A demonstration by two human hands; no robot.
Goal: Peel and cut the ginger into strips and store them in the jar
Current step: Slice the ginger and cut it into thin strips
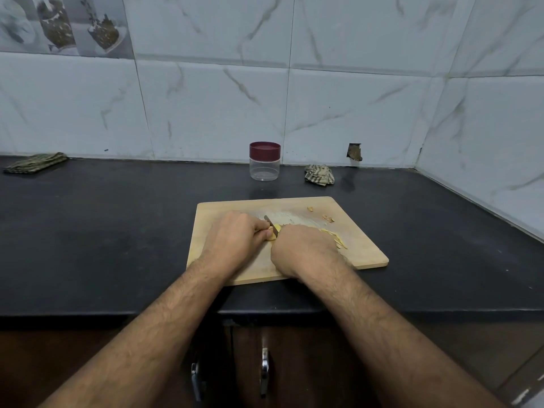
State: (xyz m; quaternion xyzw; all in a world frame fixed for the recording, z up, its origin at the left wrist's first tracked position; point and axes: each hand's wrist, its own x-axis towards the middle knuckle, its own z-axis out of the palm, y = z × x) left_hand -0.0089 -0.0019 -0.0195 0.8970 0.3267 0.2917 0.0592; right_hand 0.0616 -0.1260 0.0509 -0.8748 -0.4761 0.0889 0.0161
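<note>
Centrally, on a wooden cutting board on the dark tabletop, a ginger piece is pinched by the left hand. A knife is gripped in the right hand. Cut strips lie right; the lidded jar stands far behind.

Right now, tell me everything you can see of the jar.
The jar is a small round container with a clear, plastic-looking body and a dark red lid that is on. It looks empty. It stands upright on the black counter near the tiled wall, beyond the far edge of the cutting board. Nothing else touches it; both hands are away at the board.
</note>
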